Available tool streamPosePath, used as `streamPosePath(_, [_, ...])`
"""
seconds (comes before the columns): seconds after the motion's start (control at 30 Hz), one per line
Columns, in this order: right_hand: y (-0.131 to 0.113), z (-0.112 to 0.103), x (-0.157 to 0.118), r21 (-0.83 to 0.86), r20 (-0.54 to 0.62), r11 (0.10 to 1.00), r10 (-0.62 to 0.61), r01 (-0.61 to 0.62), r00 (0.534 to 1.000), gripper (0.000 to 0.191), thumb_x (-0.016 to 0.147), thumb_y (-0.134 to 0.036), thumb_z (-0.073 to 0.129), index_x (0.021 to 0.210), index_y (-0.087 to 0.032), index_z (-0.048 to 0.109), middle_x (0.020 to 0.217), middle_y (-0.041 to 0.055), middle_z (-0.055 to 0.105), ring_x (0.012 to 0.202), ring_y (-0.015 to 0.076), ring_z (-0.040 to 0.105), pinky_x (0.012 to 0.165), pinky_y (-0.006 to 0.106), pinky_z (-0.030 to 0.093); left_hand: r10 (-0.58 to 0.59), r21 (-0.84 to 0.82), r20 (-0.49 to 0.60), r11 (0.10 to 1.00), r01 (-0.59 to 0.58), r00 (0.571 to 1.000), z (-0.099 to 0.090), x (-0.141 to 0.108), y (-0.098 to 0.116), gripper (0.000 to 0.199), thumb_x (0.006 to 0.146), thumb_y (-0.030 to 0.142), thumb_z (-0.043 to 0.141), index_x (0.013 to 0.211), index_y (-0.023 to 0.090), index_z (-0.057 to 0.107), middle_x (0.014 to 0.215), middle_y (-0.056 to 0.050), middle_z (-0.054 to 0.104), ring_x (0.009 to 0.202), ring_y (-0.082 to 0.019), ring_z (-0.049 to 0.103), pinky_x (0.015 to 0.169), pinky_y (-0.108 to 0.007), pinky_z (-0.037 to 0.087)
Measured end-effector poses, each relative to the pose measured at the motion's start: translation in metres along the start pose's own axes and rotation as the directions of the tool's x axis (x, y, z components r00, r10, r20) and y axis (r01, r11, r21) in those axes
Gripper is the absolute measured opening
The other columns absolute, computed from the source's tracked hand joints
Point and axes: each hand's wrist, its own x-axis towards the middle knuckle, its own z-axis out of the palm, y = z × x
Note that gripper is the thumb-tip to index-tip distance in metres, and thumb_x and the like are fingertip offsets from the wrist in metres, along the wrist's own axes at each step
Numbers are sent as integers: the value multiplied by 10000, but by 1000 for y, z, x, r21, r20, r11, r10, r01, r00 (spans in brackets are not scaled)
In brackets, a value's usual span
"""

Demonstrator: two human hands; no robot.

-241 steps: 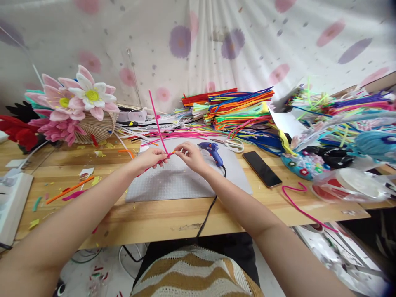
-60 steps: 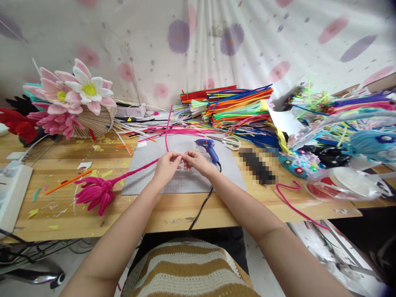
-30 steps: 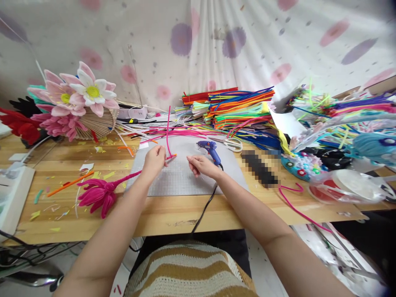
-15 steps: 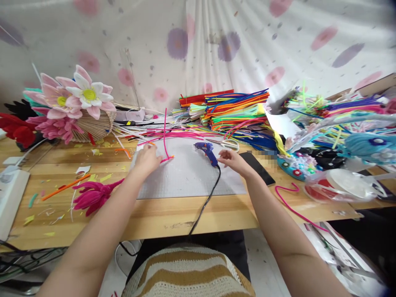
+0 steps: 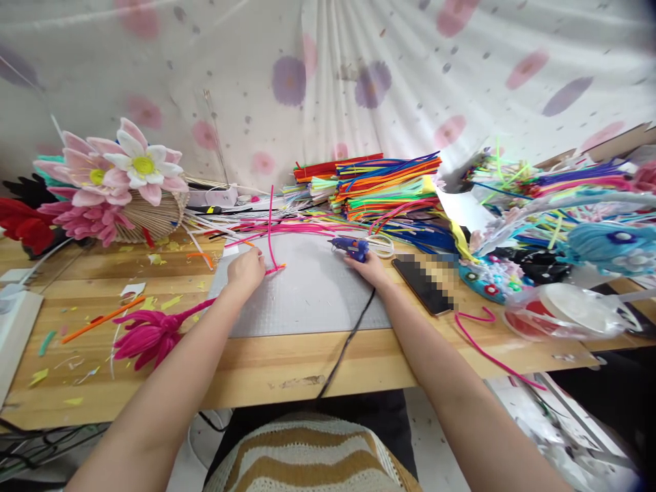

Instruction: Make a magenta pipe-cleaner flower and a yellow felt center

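Observation:
My right hand (image 5: pixel 370 268) is closed round the handle of a blue hot glue gun (image 5: pixel 352 246), its nozzle pointing left. A black cord (image 5: pixel 348 342) trails from the gun over the table's front edge. My left hand (image 5: pixel 247 270) pinches a pink pipe cleaner (image 5: pixel 270 232), which stands up and bends near its lower end, beside a short orange tip. The fingertips hide part of where it is gripped. Both hands are over the grey cutting mat (image 5: pixel 307 307). By my left forearm lies a magenta pipe-cleaner flower (image 5: pixel 148 335).
Bundles of coloured pipe cleaners (image 5: pixel 389 181) are stacked at the back, near white-handled scissors (image 5: pixel 382 244). A phone (image 5: pixel 420 283) lies right of the mat. Finished flowers (image 5: pixel 123 164) stand at the left; a plastic-wrapped spool (image 5: pixel 568 311) sits at the right. Scraps litter the left side.
My right hand has moved left and taken hold of the glue gun, which is now lifted and turned. My left hand still holds the pink pipe cleaner in nearly the same place.

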Motion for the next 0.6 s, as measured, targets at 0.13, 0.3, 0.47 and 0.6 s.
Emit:
streamPosePath(0.13, [18,-35,8,89,136,995,24,-37,990,429,596,-391,699,935,-134,645,951,105,671,858,209,612,845,364,444,-34,-30,37,999,35,999,-1,0,4,346,851,292,301,1092,199,529,916,-142,674,877,-288,624,699,-365,437])
streamPosePath(0.3, [20,-46,22,60,202,997,44,-57,978,437,562,-352,717,932,-128,652,937,99,672,844,207,610,850,370,443,20,-30,174,999,-15,985,0,-6,9,372,808,457,390,1056,209,514,976,-115,663,903,-268,612,701,-330,424])
streamPosePath(0.47, [16,-34,29,-55,143,998,-24,32,989,462,579,-398,699,956,-137,639,917,86,656,890,229,587,846,390,441,148,-42,295,989,-142,944,2,-12,9,456,790,585,345,904,204,568,940,-99,660,845,-248,604,635,-300,391])
streamPosePath(0.6, [17,-33,24,-120,153,981,-136,155,979,467,621,-450,669,964,-136,630,907,98,644,900,237,580,844,403,438,223,-81,283,975,-209,933,3,-14,9,354,796,484,391,779,191,590,833,-80,659,766,-214,583,577,-276,343])
